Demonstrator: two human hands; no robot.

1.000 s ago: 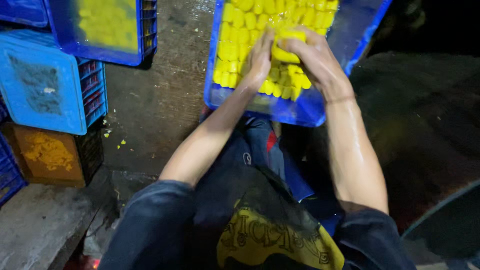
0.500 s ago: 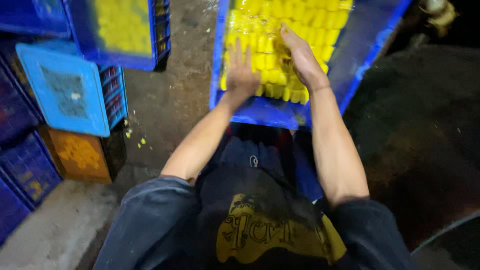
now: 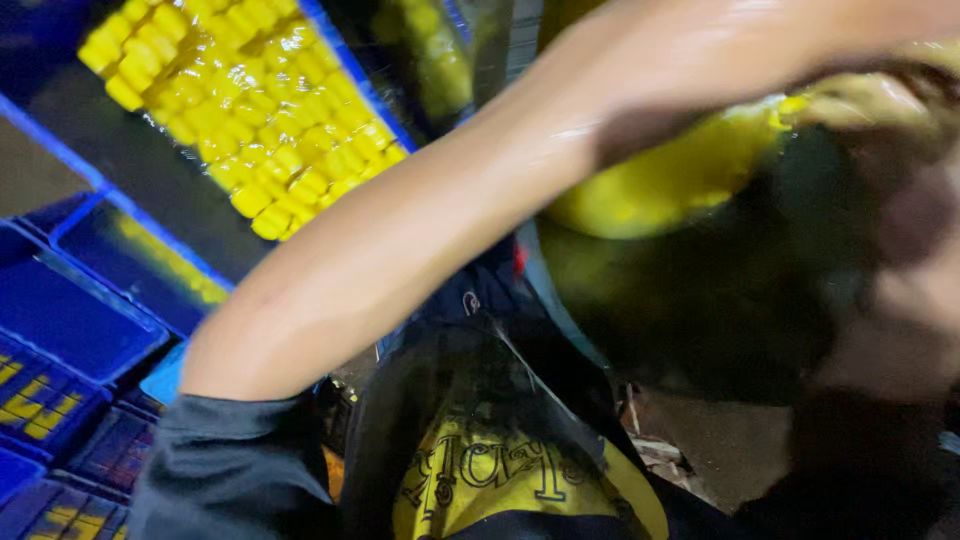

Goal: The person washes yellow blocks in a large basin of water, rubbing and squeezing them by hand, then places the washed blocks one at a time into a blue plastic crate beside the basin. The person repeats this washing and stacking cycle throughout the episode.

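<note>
My left arm point(image 3: 420, 230) stretches from the lower left up to the top right, wet and shiny. My left hand point(image 3: 880, 75) is a blur at the top right edge, above a big dark round vessel point(image 3: 720, 320) that holds a yellow mass point(image 3: 660, 180). My right hand point(image 3: 905, 260) is a blurred shape at the right edge, close to the vessel's dark side. Whether either hand holds anything cannot be made out. A blue crate point(image 3: 120, 170) with rows of yellow pieces point(image 3: 260, 110) lies at the upper left, away from both hands.
Stacked blue crates point(image 3: 60, 400) with yellow stains fill the lower left. My dark apron with a yellow print point(image 3: 500, 470) hangs at the bottom centre. A strip of grey floor point(image 3: 700, 440) shows under the vessel.
The view has swung right, from the crate of yellow pieces to the dark vessel. Both hands have left the crate and moved to the vessel on the right.
</note>
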